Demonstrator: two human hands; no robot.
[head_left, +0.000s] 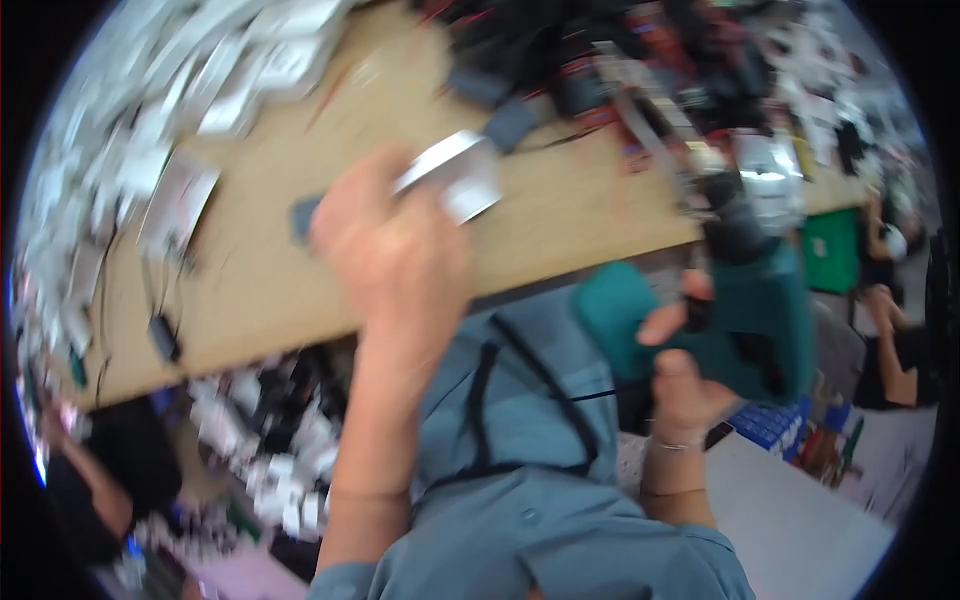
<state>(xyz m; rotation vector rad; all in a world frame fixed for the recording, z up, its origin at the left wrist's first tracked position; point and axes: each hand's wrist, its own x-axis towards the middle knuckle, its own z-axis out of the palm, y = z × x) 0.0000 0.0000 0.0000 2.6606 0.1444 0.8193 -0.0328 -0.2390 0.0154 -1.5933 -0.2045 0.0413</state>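
Whole view motion-blurred. Left hand (395, 255): fingers hidden behind its back; the silver part (455, 175) it grips is smeared, kind unclear. Right hand (685, 385): palm hidden by green drill (755, 300), bit end blurred. Far bench (260, 290) clutter, white pieces at left (150, 120): indistinct. Person, right edge (895, 300): cut off.

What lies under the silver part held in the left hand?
Below the silver part in the left hand is bare wooden tabletop, with a small dark piece beside the hand. Whatever sits beneath the hand itself is covered; blur hides finer detail.
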